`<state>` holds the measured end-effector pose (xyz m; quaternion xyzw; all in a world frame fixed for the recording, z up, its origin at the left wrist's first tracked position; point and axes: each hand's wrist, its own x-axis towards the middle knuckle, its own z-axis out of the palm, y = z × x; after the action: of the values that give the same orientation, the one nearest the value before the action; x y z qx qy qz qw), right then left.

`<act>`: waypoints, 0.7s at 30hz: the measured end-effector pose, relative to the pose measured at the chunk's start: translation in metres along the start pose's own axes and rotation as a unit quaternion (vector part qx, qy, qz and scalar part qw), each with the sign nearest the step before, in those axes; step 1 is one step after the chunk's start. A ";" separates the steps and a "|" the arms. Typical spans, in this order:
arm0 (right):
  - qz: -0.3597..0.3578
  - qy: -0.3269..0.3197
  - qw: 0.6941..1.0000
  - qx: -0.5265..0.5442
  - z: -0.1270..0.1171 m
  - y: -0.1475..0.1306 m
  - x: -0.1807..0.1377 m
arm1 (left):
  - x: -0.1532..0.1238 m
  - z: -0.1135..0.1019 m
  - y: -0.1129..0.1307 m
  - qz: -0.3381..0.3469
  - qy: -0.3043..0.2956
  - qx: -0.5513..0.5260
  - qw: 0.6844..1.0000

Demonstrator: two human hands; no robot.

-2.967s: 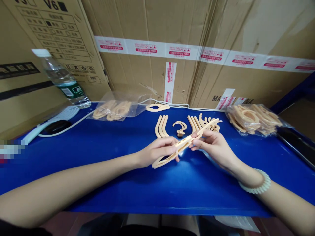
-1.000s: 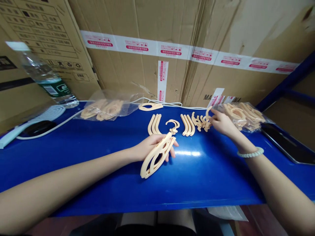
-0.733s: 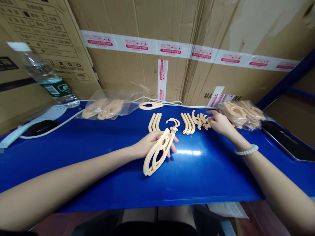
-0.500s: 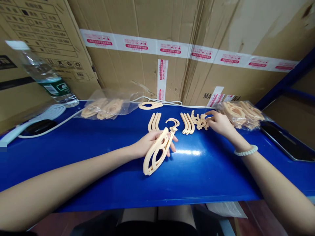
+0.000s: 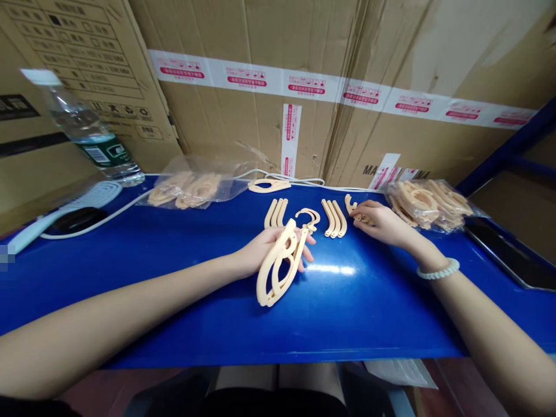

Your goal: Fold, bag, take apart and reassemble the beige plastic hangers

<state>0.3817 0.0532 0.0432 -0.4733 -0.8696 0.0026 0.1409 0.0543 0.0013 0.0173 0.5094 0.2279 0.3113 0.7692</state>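
Observation:
My left hand (image 5: 264, 249) is closed around a cream folding hanger (image 5: 278, 272), folded up and tilted above the blue table. The hook (image 5: 313, 215) of this hanger points away from me, past my fingertips. My right hand (image 5: 382, 223) is curled down over a small pile of cream hook pieces (image 5: 350, 202), covering most of them; what its fingertips grip is hidden. Between my hands lie curved hanger arms (image 5: 333, 219) side by side. Another set of curved arms (image 5: 275, 212) rests just beyond my left hand.
A loose hanger piece (image 5: 269, 185) lies at the back by a white cable (image 5: 299, 179). Bagged hanger parts sit left (image 5: 191, 190) and right (image 5: 428, 202). A water bottle (image 5: 95, 139), a hairbrush (image 5: 87, 200) and a phone (image 5: 510, 255) flank the table, with cardboard (image 5: 243, 127) behind.
My right hand has moved slightly left and toward me, now covering more of the hook pieces. My left hand still holds the folded hanger. The view has shifted a little.

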 end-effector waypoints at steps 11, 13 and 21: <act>-0.310 0.074 0.946 0.051 -0.006 -0.140 -0.020 | 0.009 -0.003 -0.003 0.060 0.090 -0.025 0.994; -0.349 0.056 0.935 0.027 0.001 -0.156 -0.025 | 0.010 -0.003 -0.001 0.055 0.105 -0.034 0.992; -0.324 0.023 0.946 -0.010 0.009 -0.150 -0.024 | 0.003 0.005 0.003 0.089 0.169 -0.128 0.973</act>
<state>0.2690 -0.0483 0.0496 -0.1677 -0.9724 -0.0626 0.1498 0.0593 0.0009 0.0223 0.3653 0.2663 0.4867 0.7475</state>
